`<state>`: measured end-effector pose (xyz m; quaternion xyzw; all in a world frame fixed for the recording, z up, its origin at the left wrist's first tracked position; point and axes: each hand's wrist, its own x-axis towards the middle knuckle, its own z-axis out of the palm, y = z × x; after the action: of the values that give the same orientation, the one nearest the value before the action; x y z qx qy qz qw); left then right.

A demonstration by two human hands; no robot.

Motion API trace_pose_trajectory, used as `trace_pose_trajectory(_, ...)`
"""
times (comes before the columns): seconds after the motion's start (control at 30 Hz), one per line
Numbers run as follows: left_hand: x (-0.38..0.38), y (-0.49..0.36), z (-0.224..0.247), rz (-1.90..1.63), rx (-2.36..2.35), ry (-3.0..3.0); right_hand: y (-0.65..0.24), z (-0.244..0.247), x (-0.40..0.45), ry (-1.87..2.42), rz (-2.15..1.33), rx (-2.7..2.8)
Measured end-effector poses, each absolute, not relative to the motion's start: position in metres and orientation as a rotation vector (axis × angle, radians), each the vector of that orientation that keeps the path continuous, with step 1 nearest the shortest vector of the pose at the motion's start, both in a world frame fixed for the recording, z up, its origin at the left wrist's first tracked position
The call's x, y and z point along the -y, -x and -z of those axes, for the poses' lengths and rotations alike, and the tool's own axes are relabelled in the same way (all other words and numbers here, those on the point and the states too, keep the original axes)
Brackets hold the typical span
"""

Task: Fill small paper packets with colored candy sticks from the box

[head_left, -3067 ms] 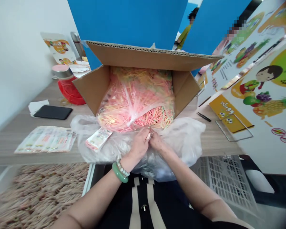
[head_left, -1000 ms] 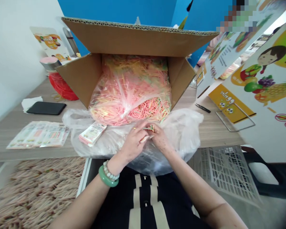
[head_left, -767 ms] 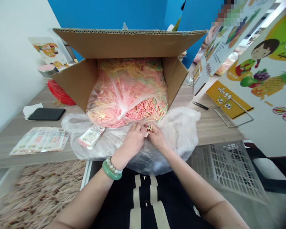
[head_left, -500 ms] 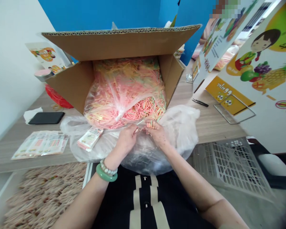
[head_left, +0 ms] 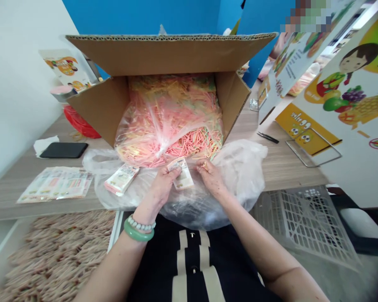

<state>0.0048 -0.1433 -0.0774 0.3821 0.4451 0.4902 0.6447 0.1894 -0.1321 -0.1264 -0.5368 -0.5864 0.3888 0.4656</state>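
My left hand [head_left: 162, 184], with beads and a green bangle at the wrist, pinches a small printed packet [head_left: 184, 178] between thumb and fingers. Close by on the right, my right hand [head_left: 211, 176] is closed around a few short pink and yellow sticks [head_left: 204, 165], partly hidden by the fingers. Just beyond both hands, a clear plastic bag [head_left: 161, 149] full of such sticks bulges from an open cardboard box [head_left: 236, 100]. A stack of printed packets [head_left: 122, 179] lies left of my left hand on crumpled clear plastic [head_left: 242, 167].
On the table's left are a black phone [head_left: 64, 150], flat printed packet sheets [head_left: 57, 183] and a red plastic item [head_left: 80, 122]. Tweezers [head_left: 268, 137] and a wire stand [head_left: 316, 151] lie right. Below are a bin of packets [head_left: 63, 256] and a grey crate [head_left: 308, 222].
A printed packet now shows in my left hand, which has shifted slightly left. My right hand has closed further over its sticks. The whole view has moved a little.
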Motion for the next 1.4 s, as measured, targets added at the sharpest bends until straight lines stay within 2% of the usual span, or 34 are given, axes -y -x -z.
trace_pose_trajectory(0.2,0.157,-0.011,0.075,-0.979,-0.918,-0.648,-0.191,0.115,0.128,1.246,-1.069,1.179)
trace_pose_trajectory(0.37,0.158,-0.010,0.080,-0.995,-0.895,-0.596,-0.192,0.121,0.131,1.294,-1.073,1.433)
trace_pose_trajectory(0.5,0.158,-0.012,0.081,-0.994,-0.905,-0.615,-0.193,0.120,0.133,1.289,-1.048,1.408)
trace_pose_trajectory(0.7,0.156,-0.019,0.080,-1.019,-0.954,-0.712,-0.198,0.079,0.133,1.160,-0.974,1.224)
trace_pose_trajectory(0.93,0.152,-0.023,0.090,-1.009,-1.045,-1.255,-0.174,0.037,0.132,0.971,-1.168,1.141)
trace_pose_trajectory(1.4,0.148,-0.012,0.089,-0.989,-0.977,-1.064,-0.157,0.041,0.137,0.926,-1.164,1.180)
